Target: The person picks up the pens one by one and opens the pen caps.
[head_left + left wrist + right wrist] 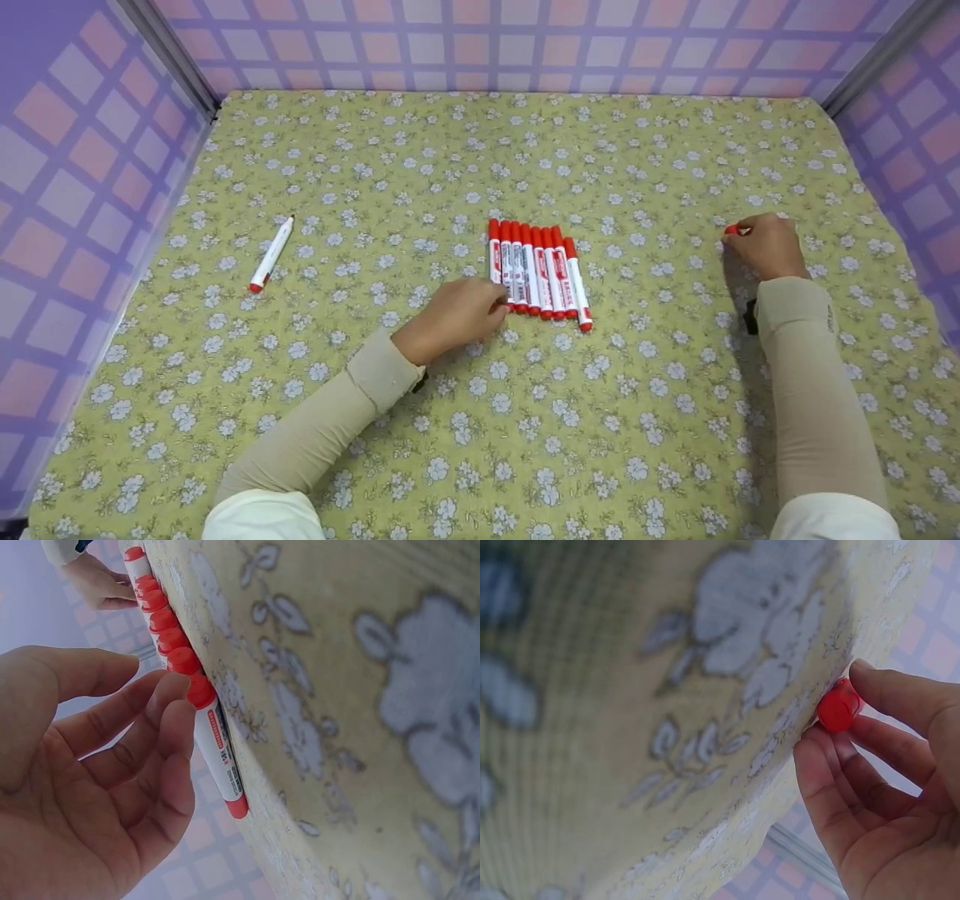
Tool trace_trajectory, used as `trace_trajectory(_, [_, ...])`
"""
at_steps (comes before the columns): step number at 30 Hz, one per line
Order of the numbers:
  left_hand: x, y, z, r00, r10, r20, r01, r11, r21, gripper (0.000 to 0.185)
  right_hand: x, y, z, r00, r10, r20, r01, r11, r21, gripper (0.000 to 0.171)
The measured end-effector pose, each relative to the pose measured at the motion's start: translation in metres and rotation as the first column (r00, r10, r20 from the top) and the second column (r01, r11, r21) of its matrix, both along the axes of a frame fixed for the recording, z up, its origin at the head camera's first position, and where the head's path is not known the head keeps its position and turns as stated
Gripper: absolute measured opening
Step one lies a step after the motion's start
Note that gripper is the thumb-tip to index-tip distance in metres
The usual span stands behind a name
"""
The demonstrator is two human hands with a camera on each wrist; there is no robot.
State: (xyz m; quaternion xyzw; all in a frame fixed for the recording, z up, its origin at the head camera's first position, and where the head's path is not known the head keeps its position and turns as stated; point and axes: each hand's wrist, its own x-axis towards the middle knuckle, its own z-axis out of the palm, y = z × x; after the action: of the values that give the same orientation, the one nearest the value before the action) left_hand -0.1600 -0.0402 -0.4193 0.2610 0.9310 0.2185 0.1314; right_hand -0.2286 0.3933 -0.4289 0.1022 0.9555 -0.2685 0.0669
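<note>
Several white markers with red caps lie side by side in a row, caps toward the far side. My left hand is at the near left end of this row, its fingers loosely bent. In the left wrist view the fingertips are right at the red end of the nearest marker, with the thumb apart from them. Off to the right, my right hand pinches a small red marker cap between thumb and fingers, close over the cloth.
An uncapped white marker with a red end lies alone at the left, its dark tip pointing away. Flowered yellow-green cloth covers the table. Checked panels stand along the back and both sides.
</note>
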Motion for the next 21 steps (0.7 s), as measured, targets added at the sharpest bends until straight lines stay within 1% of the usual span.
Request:
trace_trajectory(7, [-0.005,-0.002,0.001,0.999,0.033,0.030,-0.033,0.999,0.005,0.020,0.001,0.002,0.002,1.000,0.004,-0.017,-0.004,1.000,0.019,0.051])
trace_trajectory(11, [-0.011,-0.004,0.001,0.995,0.081,0.063,-0.083,0.996,0.025,0.019,0.002,0.003,0.004,1.000,0.010,-0.015,-0.010,1.000,0.020,0.053])
trace_trajectory(15, [-0.018,-0.007,0.000,0.981,0.144,0.129,-0.152,0.987,0.060,0.016,0.003,0.003,0.006,1.000,0.012,-0.015,-0.011,1.000,0.025,0.057])
trace_trajectory(21, [-0.027,-0.010,0.002,0.955,0.204,0.217,-0.233,0.965,0.116,0.019,0.004,0.001,0.008,0.999,0.001,-0.040,-0.001,1.000,0.012,0.056])
